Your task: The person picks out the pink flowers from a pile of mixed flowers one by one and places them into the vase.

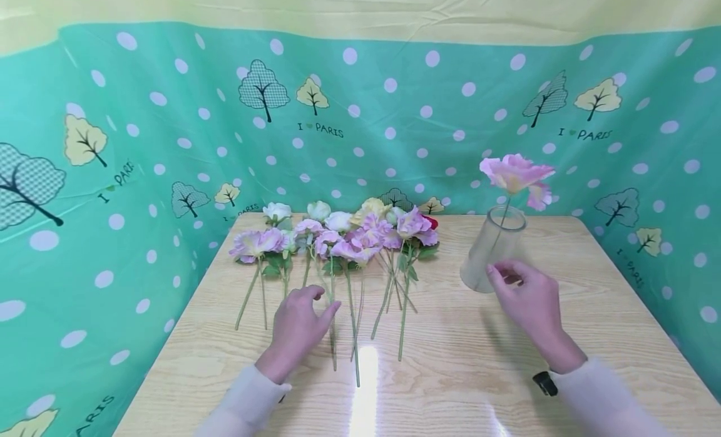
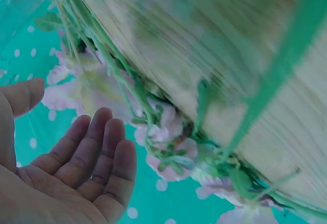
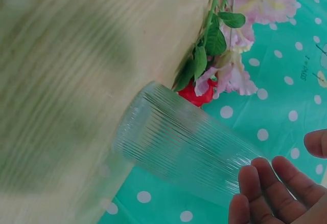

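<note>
A clear ribbed vase stands on the right of the table, holding one pink flower whose head rises above the rim. My right hand is at the near side of the vase, fingers loosely bent and thumb apart. In the right wrist view those fingers overlap the end of the vase; contact is hard to tell. Over the stems of the laid-out artificial flowers hovers my left hand. The left wrist view shows its fingers relaxed, palm bare, near pink blooms.
Lilac, white and yellow flower heads line the back of the wooden table, their green stems pointing forward. A red bloom peeks out at the row's right end. Green dotted cloth hangs behind and at both sides.
</note>
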The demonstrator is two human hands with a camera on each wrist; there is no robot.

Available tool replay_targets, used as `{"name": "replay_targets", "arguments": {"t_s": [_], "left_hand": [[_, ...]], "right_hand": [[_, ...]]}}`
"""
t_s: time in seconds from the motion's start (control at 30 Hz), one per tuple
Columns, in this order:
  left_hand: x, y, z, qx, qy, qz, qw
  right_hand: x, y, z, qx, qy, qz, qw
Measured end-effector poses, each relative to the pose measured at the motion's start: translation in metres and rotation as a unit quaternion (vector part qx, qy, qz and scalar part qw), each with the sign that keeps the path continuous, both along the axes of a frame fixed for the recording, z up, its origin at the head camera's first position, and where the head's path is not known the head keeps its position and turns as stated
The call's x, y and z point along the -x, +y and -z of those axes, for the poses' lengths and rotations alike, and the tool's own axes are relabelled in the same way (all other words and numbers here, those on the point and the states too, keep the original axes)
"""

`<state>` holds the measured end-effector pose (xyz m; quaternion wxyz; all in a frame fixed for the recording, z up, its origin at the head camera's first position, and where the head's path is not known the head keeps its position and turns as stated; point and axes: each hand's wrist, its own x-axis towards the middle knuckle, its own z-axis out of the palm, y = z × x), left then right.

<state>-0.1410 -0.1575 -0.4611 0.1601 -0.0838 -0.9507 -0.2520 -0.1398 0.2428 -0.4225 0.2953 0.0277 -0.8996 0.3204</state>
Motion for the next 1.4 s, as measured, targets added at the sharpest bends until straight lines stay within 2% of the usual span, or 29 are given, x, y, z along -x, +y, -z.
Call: {"name": "replay_targets", "arguments": {"t_s": [0.43, 0.67, 1.03, 1.27, 1.4], "left_hand": [[0.013, -0.037, -0.005, 0.028, -0.029, -0.063, 0.9972], [0.021, -0.056, -0.004, 0.053, -0.025, -0.094, 0.9939], [0.028, -0.078, -0.008, 0.09, -0.09, -0.12, 0.9845], [0.032, -0.087, -0.005, 0.112, -0.116, -0.121, 0.9795], [0.034, -0.091, -0.003, 0.121, -0.15, -0.119, 0.9742]], "right_hand": [[-0.007, 0.001, 0.01, -0.016, 0.003, -0.002, 0.9999], [-0.008, 0.002, 0.013, -0.007, 0.015, -0.009, 0.9998], [-0.009, 0.004, 0.012, -0.003, 0.018, 0.001, 0.9998], [-0.01, 0.006, 0.011, -0.003, 0.014, 0.004, 0.9999], [-0.01, 0.006, 0.012, -0.002, 0.012, 0.004, 0.9999]]}}
